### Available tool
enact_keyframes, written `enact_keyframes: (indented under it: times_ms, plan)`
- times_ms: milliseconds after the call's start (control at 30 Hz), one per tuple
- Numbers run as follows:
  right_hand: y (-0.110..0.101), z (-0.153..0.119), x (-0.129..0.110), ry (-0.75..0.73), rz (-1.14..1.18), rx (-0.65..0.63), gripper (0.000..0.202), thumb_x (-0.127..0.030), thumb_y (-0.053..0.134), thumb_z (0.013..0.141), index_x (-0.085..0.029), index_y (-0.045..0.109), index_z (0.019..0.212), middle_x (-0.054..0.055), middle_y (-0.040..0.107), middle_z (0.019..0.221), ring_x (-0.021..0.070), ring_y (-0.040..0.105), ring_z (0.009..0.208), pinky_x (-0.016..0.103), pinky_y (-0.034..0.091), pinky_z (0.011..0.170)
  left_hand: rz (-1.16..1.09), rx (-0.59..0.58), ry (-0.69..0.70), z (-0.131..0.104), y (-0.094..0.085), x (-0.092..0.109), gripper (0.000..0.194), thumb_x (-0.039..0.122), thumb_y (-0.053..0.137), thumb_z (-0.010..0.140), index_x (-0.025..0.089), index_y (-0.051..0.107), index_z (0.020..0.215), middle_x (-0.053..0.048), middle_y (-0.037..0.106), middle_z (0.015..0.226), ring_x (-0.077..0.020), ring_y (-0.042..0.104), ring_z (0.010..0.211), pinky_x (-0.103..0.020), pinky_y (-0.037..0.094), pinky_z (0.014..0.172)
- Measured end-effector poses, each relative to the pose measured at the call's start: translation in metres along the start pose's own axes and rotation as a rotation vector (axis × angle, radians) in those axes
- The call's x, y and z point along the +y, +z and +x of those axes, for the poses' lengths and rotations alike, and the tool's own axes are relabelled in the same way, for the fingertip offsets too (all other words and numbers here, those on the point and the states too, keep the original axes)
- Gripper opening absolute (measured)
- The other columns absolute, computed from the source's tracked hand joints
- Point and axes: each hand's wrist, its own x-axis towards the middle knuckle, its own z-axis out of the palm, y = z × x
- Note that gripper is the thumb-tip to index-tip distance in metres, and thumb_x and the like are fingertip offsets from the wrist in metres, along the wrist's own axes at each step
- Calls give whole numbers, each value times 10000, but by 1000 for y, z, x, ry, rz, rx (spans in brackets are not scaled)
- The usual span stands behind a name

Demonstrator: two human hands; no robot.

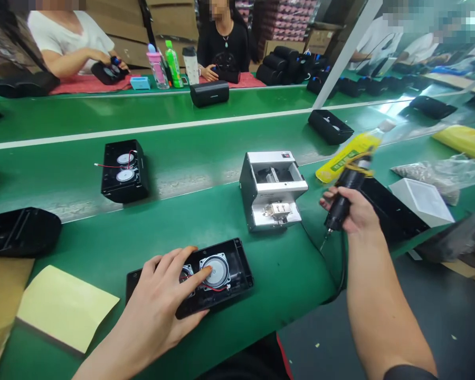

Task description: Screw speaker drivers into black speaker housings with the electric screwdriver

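Observation:
My left hand [166, 293] lies across a black speaker housing [239, 269], gripping it against the green bench. Its fingers reach over the far rim, the thumb lies along the near side, and the index finger touches a round speaker driver [216, 272]. A second driver in the housing is partly hidden under the fingers, and a red wire shows beside them. Raised to the right, my right hand [358, 208] is wrapped round a black electric screwdriver [343, 203]. The bit points down, apart from the housing.
A silver screw feeder [275, 192] stands beyond the housing. Another open speaker housing [122, 171] sits on the conveyor. A yellow-labelled bottle [350, 155], a white tray [421, 200] and a bag of small parts [431, 174] are at right. Yellow paper [65, 303] lies left. Co-workers sit opposite.

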Motion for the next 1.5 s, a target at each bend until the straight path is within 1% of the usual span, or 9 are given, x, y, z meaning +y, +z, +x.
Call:
enact_keyframes:
  times_ms: [200,300,467,600,700,800,1033,1267,1500]
  plan:
    - [-12,-38,-37,-26,608,-204,422,-623,714,838,-328,689,1139,-37,562,734,107,389,487,238,391,410,-20,-13,37,14,13,10,493,306,740,886,307,637,1368,-195,521,1508,-420,546,1305,-612,493,966]
    - [9,-55,-51,7,1183,-359,460,-533,721,878,-391,645,1309,-45,553,624,140,440,479,282,433,437,0,-4,57,16,18,8,523,318,717,890,311,616,1403,-194,529,1506,-424,562,1294,-614,513,949]
    - [54,-63,-73,174,1898,-579,413,-488,855,766,-459,697,1146,-21,588,704,176,450,581,317,353,477,51,32,98,15,19,6,589,353,674,901,322,560,1477,-185,501,1558,-437,553,1328,-618,542,934]
    - [79,-44,-83,-207,1197,-850,522,-747,667,822,-327,626,1129,-59,585,758,84,402,417,264,314,376,63,49,114,15,20,7,558,332,651,916,332,566,1467,-176,516,1540,-424,567,1317,-629,537,951]
    - [102,-46,-87,-555,786,-538,589,-806,603,861,-273,679,1100,-46,585,641,83,368,351,257,217,306,40,49,116,15,22,8,547,309,628,924,340,564,1467,-172,522,1526,-411,569,1308,-631,530,952]
    - [124,-64,-87,-691,606,-309,517,-770,559,913,-293,714,1037,-30,545,590,109,393,370,271,213,332,10,48,92,18,25,12,530,315,604,935,327,565,1463,-183,505,1541,-423,542,1334,-655,505,972]
    - [142,-74,-74,-736,343,-183,538,-848,468,903,-371,673,1043,-21,462,559,167,350,390,325,254,409,3,70,84,23,29,17,510,347,629,913,336,606,1423,-167,512,1539,-426,548,1328,-633,505,962]
    - [136,-66,-68,-662,446,-308,546,-846,548,876,-328,683,984,-29,493,556,150,401,398,306,286,398,-3,66,75,23,29,18,500,350,633,912,327,627,1411,-171,513,1547,-438,559,1316,-643,498,968]
    - [136,-72,-70,-604,415,-229,591,-885,613,791,-354,715,1029,-37,499,536,154,355,366,304,252,355,-8,59,72,24,29,19,530,354,648,901,333,609,1429,-171,513,1557,-430,549,1330,-653,492,990]
